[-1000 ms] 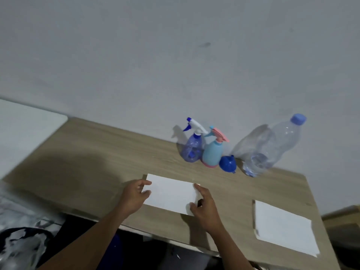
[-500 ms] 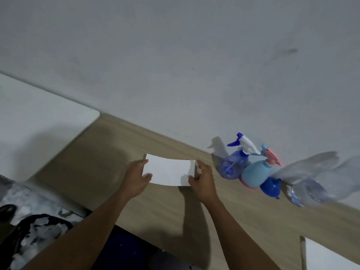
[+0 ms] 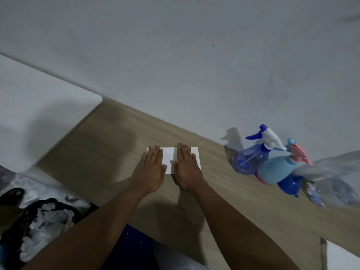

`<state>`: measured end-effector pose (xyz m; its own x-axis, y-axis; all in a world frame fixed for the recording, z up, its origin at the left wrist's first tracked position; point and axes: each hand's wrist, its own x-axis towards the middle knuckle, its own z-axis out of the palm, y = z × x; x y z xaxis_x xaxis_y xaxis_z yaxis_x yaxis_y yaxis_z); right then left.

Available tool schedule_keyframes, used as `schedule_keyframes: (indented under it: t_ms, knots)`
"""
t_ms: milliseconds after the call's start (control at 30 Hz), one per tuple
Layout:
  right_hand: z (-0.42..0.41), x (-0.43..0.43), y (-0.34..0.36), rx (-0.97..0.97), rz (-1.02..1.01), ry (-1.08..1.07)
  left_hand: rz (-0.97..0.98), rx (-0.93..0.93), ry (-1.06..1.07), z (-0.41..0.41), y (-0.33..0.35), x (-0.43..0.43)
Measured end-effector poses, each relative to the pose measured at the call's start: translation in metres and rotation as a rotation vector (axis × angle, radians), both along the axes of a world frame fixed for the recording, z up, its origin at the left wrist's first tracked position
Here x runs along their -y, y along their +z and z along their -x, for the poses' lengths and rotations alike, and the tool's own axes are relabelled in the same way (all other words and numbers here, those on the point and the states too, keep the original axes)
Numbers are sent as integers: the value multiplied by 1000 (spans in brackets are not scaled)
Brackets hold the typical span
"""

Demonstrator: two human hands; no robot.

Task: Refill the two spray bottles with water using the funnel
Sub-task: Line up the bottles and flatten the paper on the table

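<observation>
Two spray bottles stand at the right against the wall: a translucent blue one point(image 3: 250, 159) with a white and blue trigger, and a light blue one point(image 3: 274, 169) with a pink trigger. A small blue funnel point(image 3: 288, 187) lies beside them, and a large clear water bottle point(image 3: 335, 184) shows blurred at the right edge. My left hand point(image 3: 151, 168) and my right hand point(image 3: 187, 166) lie flat, palms down, side by side on a white sheet of paper point(image 3: 169, 155) on the wooden table point(image 3: 109, 145). Both hands are well left of the bottles.
A white surface point(image 3: 39, 121) adjoins the table on the left. A second white sheet point(image 3: 342, 258) shows at the bottom right corner. Below the table's near edge at the left are a dark bin with white scraps point(image 3: 42, 223) and a sandal point(image 3: 11, 194). A grey wall rises behind.
The hands carried the paper farther from the table's near edge, laid it down and now press flat on it instead of gripping its edges. The view swung left, so the bottles sit at the right.
</observation>
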<state>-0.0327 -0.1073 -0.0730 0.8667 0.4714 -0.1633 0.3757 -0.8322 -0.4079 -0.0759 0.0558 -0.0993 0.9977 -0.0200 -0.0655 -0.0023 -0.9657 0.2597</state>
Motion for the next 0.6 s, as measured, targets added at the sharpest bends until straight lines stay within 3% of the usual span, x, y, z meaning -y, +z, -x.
schedule_keyframes:
  t_ms: [100, 333, 600]
  knots:
    - [-1, 2, -13, -16, 94, 31, -21, -31, -20, -1, -7, -1]
    - [4, 18, -21, 12, 88, 18, -61, -42, -62, 3, -7, 10]
    - [23, 97, -23, 25, 114, -36, -95, -108, -153, 8, -1, 86]
